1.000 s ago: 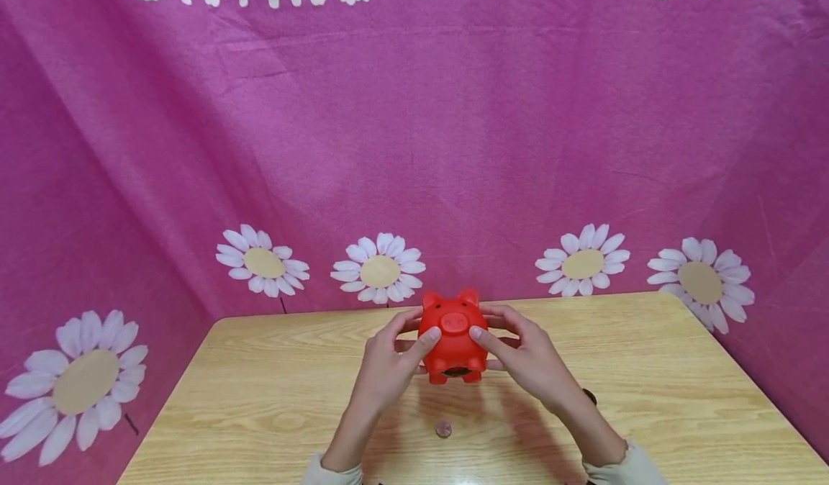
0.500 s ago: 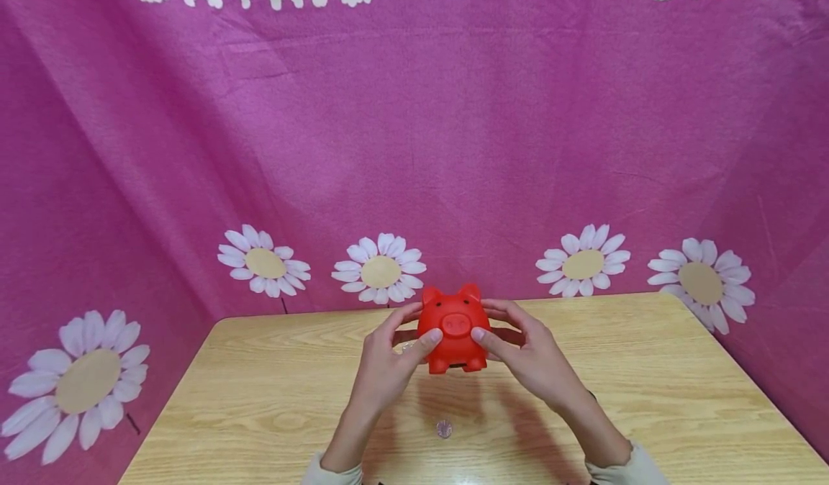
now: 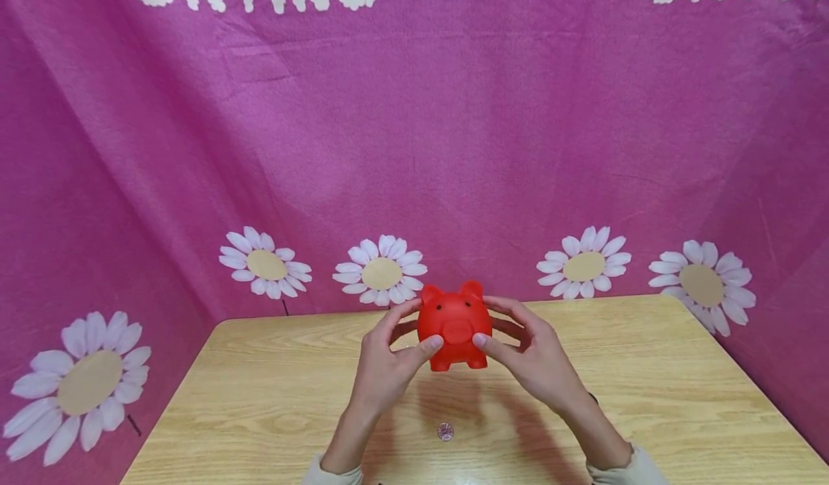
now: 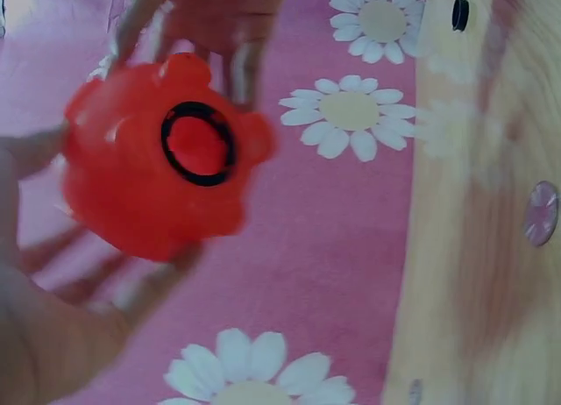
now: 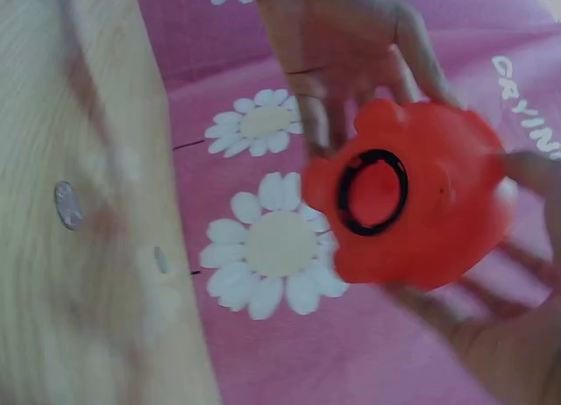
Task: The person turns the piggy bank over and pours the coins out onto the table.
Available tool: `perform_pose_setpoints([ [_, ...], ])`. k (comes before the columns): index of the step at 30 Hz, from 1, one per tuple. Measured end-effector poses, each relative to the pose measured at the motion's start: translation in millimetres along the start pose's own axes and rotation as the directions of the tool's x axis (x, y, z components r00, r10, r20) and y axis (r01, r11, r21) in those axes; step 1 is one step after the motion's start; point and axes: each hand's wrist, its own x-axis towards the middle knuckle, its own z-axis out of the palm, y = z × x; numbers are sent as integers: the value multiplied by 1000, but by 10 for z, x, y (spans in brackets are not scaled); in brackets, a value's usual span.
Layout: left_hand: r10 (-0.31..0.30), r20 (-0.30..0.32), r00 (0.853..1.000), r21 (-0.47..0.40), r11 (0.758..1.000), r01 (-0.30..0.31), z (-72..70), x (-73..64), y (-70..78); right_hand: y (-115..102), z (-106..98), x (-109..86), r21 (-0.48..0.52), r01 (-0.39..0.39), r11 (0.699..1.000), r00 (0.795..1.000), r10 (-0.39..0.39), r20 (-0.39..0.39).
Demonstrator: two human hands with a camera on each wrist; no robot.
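Observation:
A red piggy bank (image 3: 455,319) faces me, held up over the wooden table between both hands. My left hand (image 3: 383,370) grips one side, thumb on the front by the snout and fingers spread round the flank. On the other side my right hand (image 3: 532,359) holds it the same way. Both wrist views show the underside, where a black ring (image 4: 166,151) surrounds a red centre between the feet. Below the bank, a round coin (image 3: 445,431) lies flat on the table, touched by neither hand.
A small black round piece (image 4: 460,14) lies on the table, mostly hidden by the right wrist in the head view. Another coin (image 5: 160,259) lies toward the left. Behind the table (image 3: 272,391) hangs a pink cloth (image 3: 453,147) with white daisies.
Both hands have raised the piggy bank slightly and tilted it, so the dark opening between its feet no longer shows in the head view. The coin below stays put.

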Motion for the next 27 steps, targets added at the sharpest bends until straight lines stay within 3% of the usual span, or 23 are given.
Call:
perform_pose_setpoints([
  [1, 91, -1, 996, -31, 995, -91, -9, -5, 19, -18, -10, -13, 16, 80, 997, 997, -80, -3],
  [2, 190, -1, 982, -66, 980, -190, -18, -8, 39, -38, -23, -23, 41, 173, 984, 985, -173, -3],
  [4, 382, 3, 924, -121, 917, -379, -38, -10, 77, -77, -47, -38, 111, 339, 934, 940, -342, 1],
  [6, 492, 9, 871, -140, 863, -486, -52, -5, 106, -103, -60, -41, 155, 433, 888, 898, -439, 7],
  [7, 506, 11, 862, -141, 855, -500, -56, -1, 112, -110, -64, -36, 164, 444, 881, 893, -451, 6],
  [11, 431, 22, 902, -98, 899, -427, -53, -15, 104, -88, -60, -28, 162, 378, 911, 922, -386, 15],
  [16, 459, 19, 888, -134, 881, -453, -54, -38, 86, -46, -62, -35, 183, 420, 889, 903, -430, 13],
  [20, 438, 30, 899, -161, 889, -428, -57, -35, 72, -31, -46, -32, 194, 429, 883, 898, -440, 16],
  [24, 472, 28, 881, -182, 869, -460, -67, -32, 74, -11, -35, -30, 217, 463, 859, 879, -476, 7],
  [27, 440, 32, 897, -156, 889, -430, -68, -27, 57, 18, -22, -24, 210, 433, 876, 896, -444, 7],
])
